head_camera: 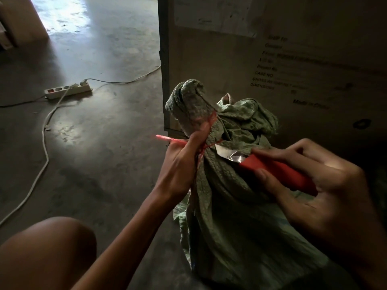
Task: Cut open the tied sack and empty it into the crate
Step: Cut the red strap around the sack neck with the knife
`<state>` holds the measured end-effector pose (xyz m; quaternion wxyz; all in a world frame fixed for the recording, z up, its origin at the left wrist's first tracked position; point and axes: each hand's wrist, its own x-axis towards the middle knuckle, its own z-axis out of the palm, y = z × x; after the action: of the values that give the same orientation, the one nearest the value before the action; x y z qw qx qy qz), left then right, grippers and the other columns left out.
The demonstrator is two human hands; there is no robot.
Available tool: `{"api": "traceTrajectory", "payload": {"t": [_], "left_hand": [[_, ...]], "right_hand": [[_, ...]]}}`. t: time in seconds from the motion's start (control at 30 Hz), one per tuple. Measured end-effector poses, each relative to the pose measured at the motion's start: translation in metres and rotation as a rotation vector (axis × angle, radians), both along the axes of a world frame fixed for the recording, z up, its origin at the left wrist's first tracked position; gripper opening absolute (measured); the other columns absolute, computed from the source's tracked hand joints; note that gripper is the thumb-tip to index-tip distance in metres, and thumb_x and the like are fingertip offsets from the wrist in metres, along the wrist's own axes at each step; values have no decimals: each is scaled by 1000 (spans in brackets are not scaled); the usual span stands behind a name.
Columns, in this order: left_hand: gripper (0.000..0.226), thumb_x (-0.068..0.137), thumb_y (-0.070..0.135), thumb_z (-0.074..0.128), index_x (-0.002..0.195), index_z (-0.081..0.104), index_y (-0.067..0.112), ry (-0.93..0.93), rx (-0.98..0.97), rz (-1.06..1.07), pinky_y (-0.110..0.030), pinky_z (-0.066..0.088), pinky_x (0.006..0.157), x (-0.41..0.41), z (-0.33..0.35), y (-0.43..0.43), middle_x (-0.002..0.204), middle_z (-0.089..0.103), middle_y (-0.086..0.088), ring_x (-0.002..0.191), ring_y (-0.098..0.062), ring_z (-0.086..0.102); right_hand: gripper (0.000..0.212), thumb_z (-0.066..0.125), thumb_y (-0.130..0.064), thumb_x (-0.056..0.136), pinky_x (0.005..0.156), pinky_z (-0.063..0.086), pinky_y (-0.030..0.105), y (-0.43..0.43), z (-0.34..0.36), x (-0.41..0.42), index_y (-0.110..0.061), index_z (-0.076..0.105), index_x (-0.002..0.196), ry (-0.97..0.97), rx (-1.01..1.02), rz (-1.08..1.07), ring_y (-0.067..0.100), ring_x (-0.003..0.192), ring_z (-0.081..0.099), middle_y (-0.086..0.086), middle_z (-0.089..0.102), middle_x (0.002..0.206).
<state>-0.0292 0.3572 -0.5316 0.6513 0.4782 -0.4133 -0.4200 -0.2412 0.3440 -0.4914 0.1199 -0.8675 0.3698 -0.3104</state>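
A green woven sack (pixel 226 222) stands on the concrete floor right in front of me, its gathered neck bound with red plastic string (pixel 206 146). My left hand (pixel 184 162) grips the neck just at the tie, and a loose red string end sticks out to the left past the fingers. My right hand (pixel 326 185) holds a red-handled utility knife (pixel 278 169). Its silver blade (pixel 229 154) lies against the sack at the string. No open crate for the contents is in sight.
A large wooden shipping case (pixel 293 59) with printed black lettering stands directly behind the sack. A white power strip (pixel 68 91) with cables trails across the floor to the left. My bare knee (pixel 48 254) is at bottom left. A cardboard box (pixel 18 19) stands far left.
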Motion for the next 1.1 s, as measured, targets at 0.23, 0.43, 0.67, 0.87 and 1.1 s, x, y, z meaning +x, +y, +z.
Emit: {"api": "traceTrajectory", "payload": {"t": [0.23, 0.43, 0.67, 0.87, 1.1], "left_hand": [[60, 84, 48, 49, 75, 73, -6, -45, 16, 24, -23, 54, 66, -1, -1, 0, 76, 73, -24, 68, -29, 70], [41, 91, 43, 50, 72, 75, 16, -100, 40, 40, -18, 54, 67, -2, -1, 1, 68, 76, 2, 68, -6, 72], [39, 100, 31, 48, 79, 75, 13, -75, 14, 49, -15, 55, 67, -3, 5, 4, 71, 77, 3, 70, -6, 73], [40, 97, 37, 47, 76, 74, 15, -90, -4, 45, -13, 52, 65, -7, 5, 6, 70, 77, 5, 69, -5, 73], [40, 88, 44, 51, 85, 77, 14, -85, 0, 63, -16, 55, 70, -6, 3, 4, 81, 80, 0, 78, -10, 75]], "right_hand": [[38, 67, -50, 87, 63, 59, 33, 2, 3, -1, -37, 70, 123, 7, -18, -21, 7, 89, 66, -11, 62, 103], [36, 69, -51, 83, 60, 57, 37, 2, 5, -3, -37, 74, 116, 3, -10, -38, 9, 83, 66, -11, 63, 98], [38, 70, -44, 86, 65, 58, 32, 4, -2, -1, -28, 73, 120, -16, -57, -64, 10, 86, 65, -6, 63, 100], [37, 68, -49, 86, 64, 59, 34, 4, -3, -2, -34, 72, 119, -75, 0, -25, 8, 88, 66, -8, 63, 101], [35, 67, -49, 85, 62, 58, 35, 4, -7, 0, -33, 72, 116, -90, -3, -49, 8, 87, 66, -7, 64, 100]]}}
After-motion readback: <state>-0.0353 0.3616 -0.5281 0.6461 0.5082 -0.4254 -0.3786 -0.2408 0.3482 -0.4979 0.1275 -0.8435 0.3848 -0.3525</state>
